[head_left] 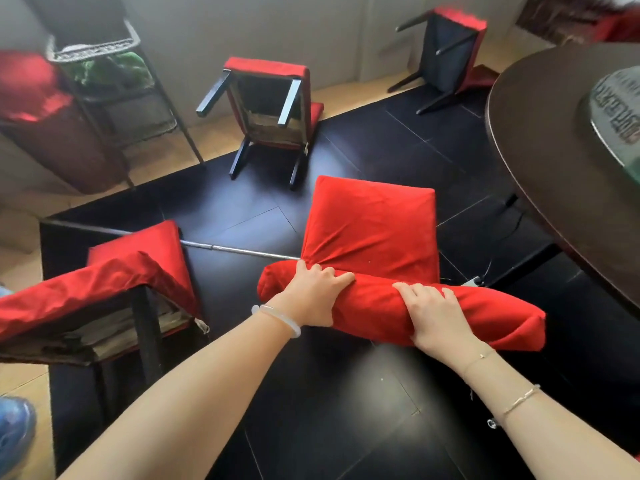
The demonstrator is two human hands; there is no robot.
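floor (346,410): black tiles with thin seams, tan tile border on the left and far side.
shoe (14,434): blue, bottom-left corner, on the tan border.
left hand (317,296): fingers curled over the near padded edge of the red-covered chair (374,230), bunching the fabric. Grasping it.
right hand (433,317): just beside the left, fingers wrapped over the same padded edge. Grasping too.
wrists: white bangle (277,318) on the left, thin chain bracelets (519,400) on the right.
chair position: centre of view on the black tiles, near edge under both hands, flat red panel stretching away from the person. Fabric creases fan out from the left-hand grip.
tipped chair (104,278): to the left, on its side, red cover only partly on, worn seat underside and a dark leg showing.
metal rod (235,250): on the floor, running from the left edge to the held chair.
round counter (554,168): dark wood, right edge of view, carries a glass turntable (616,109).
writing: printed characters on the turntable, too blurred to read.
overturned chair (266,109): beyond the rod, on its back, legs toward the camera, red cover.
far chair (446,53): also tipped, near the wall, dark underside showing.
wire rack (100,53): far left, green item inside, red cloth (24,84) heaped beside it.
wall: pale panels.
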